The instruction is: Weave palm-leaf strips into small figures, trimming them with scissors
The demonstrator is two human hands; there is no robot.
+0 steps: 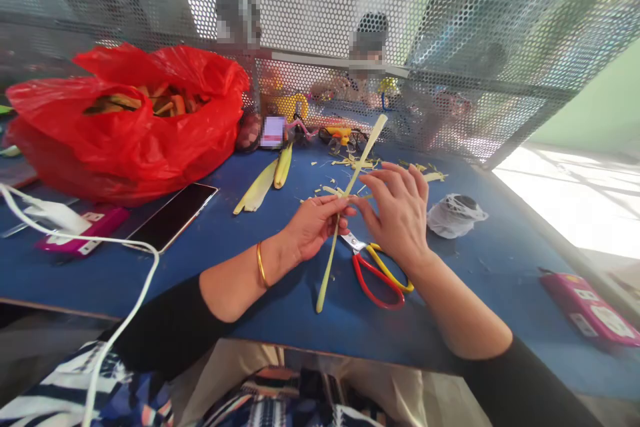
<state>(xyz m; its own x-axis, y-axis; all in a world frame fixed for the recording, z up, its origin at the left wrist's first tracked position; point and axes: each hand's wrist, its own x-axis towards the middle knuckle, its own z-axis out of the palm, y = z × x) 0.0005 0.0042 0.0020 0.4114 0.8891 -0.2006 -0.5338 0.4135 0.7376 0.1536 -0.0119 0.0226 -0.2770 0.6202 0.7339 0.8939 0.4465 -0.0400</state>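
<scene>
My left hand (320, 221) is closed, thumb and fingers pinching a long pale green plant strip (327, 271) near its middle. The strip slants from near the table's front edge up to a wider, flat end. My right hand (400, 213) is beside it with its fingers apart. Its thumb tip meets the strip close to my left fingertips, and its index finger stands off from the thumb. Scissors (379, 283) with one red and one yellow handle lie on the table below my hands, their blades partly hidden by my left fingers. Pale plant scraps (360, 163) lie behind the strip.
On the left a red plastic bag (135, 147) holds plant pieces. Before it lie a dark phone (175, 217), a magenta box (83, 233) and a white cable (145, 287). Peeled husks (257, 190), a white plastic bundle (454, 217) and another magenta box (590, 307) rest on the blue table. A perforated partition (310, 7) stands behind.
</scene>
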